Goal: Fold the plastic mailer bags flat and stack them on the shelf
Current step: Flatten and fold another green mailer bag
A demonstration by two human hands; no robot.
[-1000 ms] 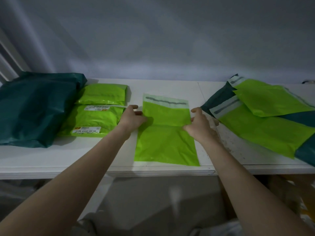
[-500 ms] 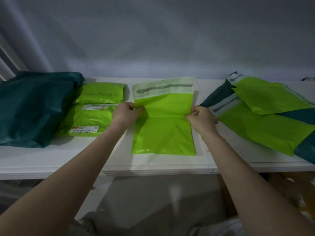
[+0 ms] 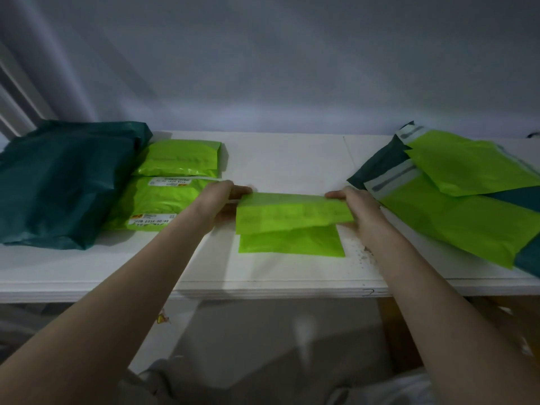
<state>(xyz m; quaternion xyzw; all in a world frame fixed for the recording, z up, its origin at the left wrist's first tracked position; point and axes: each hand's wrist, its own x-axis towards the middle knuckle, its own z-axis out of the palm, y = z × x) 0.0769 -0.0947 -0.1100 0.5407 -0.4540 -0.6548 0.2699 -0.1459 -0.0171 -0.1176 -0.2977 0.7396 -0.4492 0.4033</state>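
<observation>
Hands grip one lime mailer bag (image 3: 292, 226) at mid-frame on the white shelf (image 3: 277, 159): the left hand (image 3: 217, 204) pinches its left edge, the right hand (image 3: 355, 209) its right, the top half doubled over toward the lower half.

White shelf (image 3: 286, 159), front edge layered, a seam running back at right of centre, crumbs near the right front. On it, left to right: dark green bag (image 3: 64, 182); two packed lime mailers, the labelled mailer (image 3: 157, 206) nearer, the unlabelled mailer (image 3: 181, 159) behind it; half-folded lime mailer (image 3: 292, 229) at centre; overlapping pile of flat mailers (image 3: 455, 206), lime and dark green, at right.
</observation>
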